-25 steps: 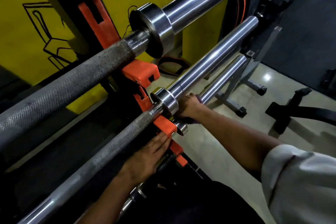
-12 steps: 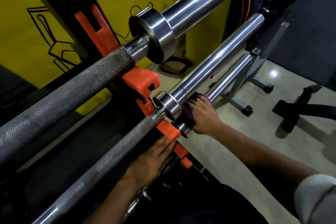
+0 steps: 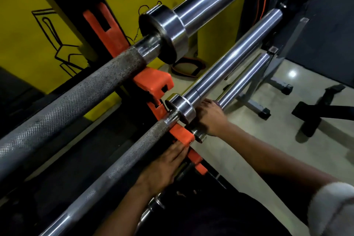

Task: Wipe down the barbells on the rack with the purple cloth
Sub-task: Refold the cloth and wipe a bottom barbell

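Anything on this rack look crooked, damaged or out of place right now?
Nothing stands out. The barbells lie parallel in the orange rack hooks. The right hand grips the lower bar's sleeve, the purple cloth barely visible under it, and the left hand rests flat by the hooks.

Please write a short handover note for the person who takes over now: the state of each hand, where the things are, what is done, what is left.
Right hand: curled round the third barbell's sleeve just past its collar, purple cloth barely showing under the fingers.
Left hand: fingers straight, resting on the orange rack bracket.
Top barbell and middle barbell lie on the rack above.
Done: cannot tell which bars are already wiped.
Left: finish this sleeve, then the others.
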Tool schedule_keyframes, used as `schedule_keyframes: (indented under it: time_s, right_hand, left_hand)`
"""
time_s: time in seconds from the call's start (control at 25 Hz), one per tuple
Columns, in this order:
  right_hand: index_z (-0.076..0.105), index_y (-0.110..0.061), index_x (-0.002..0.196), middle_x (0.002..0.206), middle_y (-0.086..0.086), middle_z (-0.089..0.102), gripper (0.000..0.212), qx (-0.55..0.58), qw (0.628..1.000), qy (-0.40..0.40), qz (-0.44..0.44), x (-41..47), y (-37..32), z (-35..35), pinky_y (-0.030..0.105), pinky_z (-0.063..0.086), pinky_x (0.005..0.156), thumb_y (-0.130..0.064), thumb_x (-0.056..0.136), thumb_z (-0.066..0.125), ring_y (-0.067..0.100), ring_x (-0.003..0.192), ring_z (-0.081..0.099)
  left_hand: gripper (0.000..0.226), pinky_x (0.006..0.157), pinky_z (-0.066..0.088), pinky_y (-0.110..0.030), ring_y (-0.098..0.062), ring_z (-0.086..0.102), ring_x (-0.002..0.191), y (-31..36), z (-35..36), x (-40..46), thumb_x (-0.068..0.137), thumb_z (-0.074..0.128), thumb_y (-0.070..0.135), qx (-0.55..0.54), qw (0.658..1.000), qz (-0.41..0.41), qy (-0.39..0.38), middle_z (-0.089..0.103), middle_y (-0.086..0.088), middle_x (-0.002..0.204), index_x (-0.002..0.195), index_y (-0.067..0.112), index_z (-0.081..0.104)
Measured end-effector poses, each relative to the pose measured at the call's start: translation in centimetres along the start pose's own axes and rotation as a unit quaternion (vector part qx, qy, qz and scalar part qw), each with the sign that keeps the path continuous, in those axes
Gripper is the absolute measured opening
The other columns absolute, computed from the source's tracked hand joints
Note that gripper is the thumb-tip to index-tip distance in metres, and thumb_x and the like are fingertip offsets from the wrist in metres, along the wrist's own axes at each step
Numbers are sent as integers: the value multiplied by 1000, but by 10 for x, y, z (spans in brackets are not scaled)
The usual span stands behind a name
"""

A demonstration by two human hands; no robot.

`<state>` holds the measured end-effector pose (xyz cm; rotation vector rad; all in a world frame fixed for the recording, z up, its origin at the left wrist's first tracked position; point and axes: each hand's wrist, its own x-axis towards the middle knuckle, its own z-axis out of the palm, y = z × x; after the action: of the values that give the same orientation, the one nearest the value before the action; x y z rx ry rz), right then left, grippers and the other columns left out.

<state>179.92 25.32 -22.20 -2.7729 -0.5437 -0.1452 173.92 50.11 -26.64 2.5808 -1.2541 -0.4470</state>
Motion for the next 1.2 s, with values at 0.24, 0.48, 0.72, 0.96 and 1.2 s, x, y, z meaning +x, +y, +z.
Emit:
schedule_keyframes:
  time_s: [0.24,0.48,0.72,0.96,1.2]
  right_hand:
    - [48,-27,142,144,-10,52,48,274,955,54,105,-85,8,33,41,15,126,-39,97,58,5,143,38]
    - [56,-38,123,116,-21,64,25,318,935,18,153,-116,8,17,27,50,94,-38,99,62,0,108,61]
    - [69,-22,118,107,3,76,23,566,752,127,314,-139,5,-8,36,57,85,-18,95,65,23,100,72]
    - [59,-12,133,126,15,69,59,784,472,233,329,-158,-20,-23,33,58,85,-47,86,66,29,112,69]
    - [63,-9,117,100,12,76,28,726,522,226,385,-161,-55,-39,28,59,67,-20,92,62,23,86,75]
  left_hand:
    - [83,125,12,-34,-11,-9,153,-4,2,-1,90,41,2,-12,999,-27,-34,-7,3,168,160,23,2]
    - [69,123,19,-36,-17,5,154,1,1,-3,91,22,26,-33,999,-10,22,7,0,167,159,20,14]
    - [48,102,48,-25,-9,50,129,38,-23,11,103,38,40,-69,987,-46,136,43,10,151,151,33,37]
    - [64,101,44,-23,9,48,123,93,-52,55,89,59,62,-387,910,-130,69,49,29,139,146,46,36]
    - [60,97,55,-40,-7,68,108,64,-51,59,75,78,61,-454,878,-148,7,71,13,117,127,44,56]
